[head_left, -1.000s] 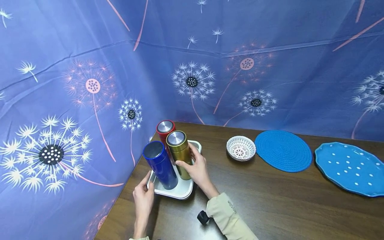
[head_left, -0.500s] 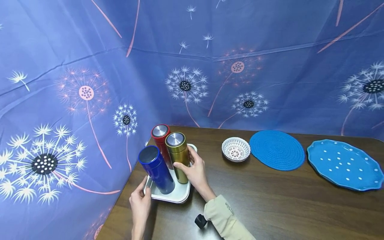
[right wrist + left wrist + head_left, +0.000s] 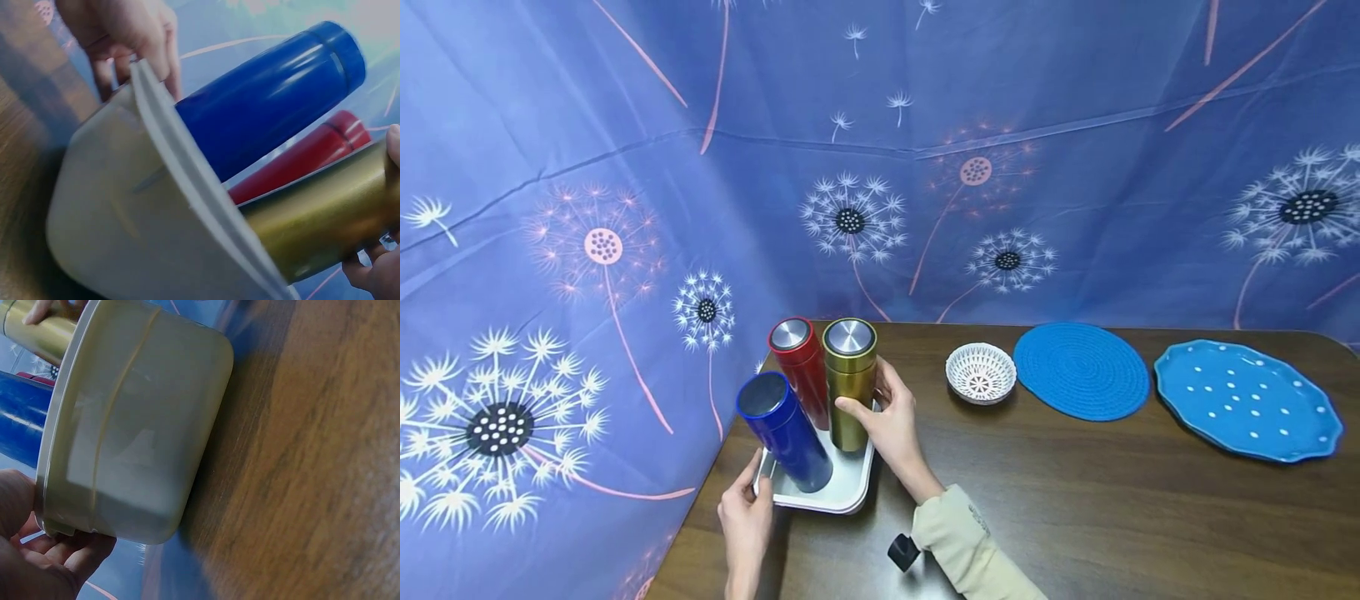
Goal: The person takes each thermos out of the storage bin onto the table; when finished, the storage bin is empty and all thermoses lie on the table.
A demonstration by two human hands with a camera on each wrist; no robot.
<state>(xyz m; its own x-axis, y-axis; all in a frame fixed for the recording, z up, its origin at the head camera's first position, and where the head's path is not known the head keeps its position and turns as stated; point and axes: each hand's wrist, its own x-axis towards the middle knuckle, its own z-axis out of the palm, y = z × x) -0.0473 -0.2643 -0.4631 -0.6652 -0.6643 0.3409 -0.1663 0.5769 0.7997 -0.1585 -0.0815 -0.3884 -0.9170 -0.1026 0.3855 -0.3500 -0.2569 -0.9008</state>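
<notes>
Nearest, the left hand (image 3: 747, 517) grips the rim of a white tub (image 3: 856, 477) at its 8 o'clock, thumb above and fingers beneath. A blue bottle (image 3: 797, 446) stands toward the tub's 6 o'clock. The right hand (image 3: 889, 425) holds a gold bottle (image 3: 848, 383) between thumb and fingers over the 2 o'clock side; whether its base touches the tub, I cannot tell. Beyond, at 12, is a red bottle (image 3: 805, 371). Farther along the table (image 3: 1037, 508) lie a white bowl (image 3: 981, 373) at 2 o'clock, then a blue mat (image 3: 1081, 372) and a dotted plate (image 3: 1247, 400) toward 3.
</notes>
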